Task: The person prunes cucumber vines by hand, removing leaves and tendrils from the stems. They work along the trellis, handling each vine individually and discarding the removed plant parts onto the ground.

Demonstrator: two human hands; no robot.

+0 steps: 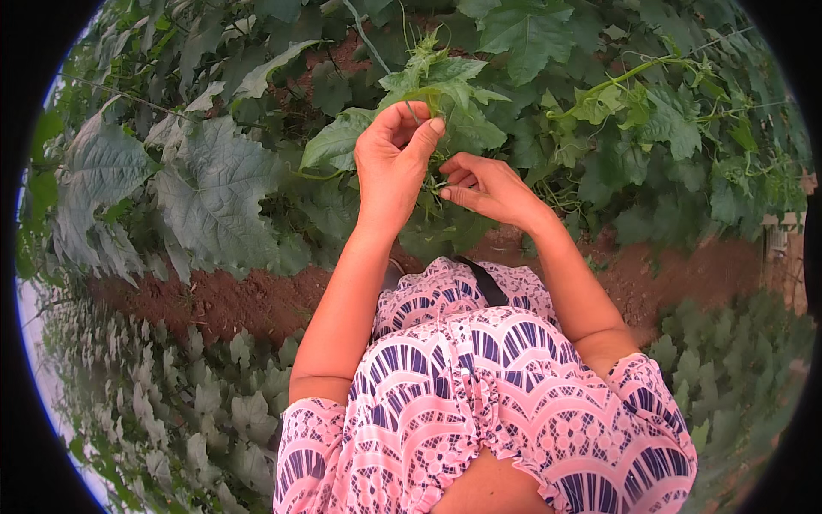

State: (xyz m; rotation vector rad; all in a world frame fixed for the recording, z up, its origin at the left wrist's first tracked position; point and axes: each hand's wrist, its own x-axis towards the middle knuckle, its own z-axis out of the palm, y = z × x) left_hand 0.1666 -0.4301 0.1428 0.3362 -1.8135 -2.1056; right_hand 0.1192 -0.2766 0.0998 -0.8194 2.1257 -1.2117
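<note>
In front of me stands a leafy climbing-vine shoot (427,70) with a budding, tendrilled tip. Its upper stem is pinched between the thumb and fingers of my left hand (393,164). A thin green-grey string (369,42) comes down from above and runs into the same fingers. Lower and to the right, my right hand (491,187) has its thumb and forefinger curled beside thin stems and tendrils (431,183). Whether those fingertips grip a tendril is hard to see. Leaves and my left hand hide part of the stem.
Broad vine leaves (215,186) crowd the left side. To the right, a long vine stem (616,80) slants upward near a thin line (725,38). Reddish-brown soil (244,302) runs beneath the plants. Another row of leaves (192,411) grows behind me.
</note>
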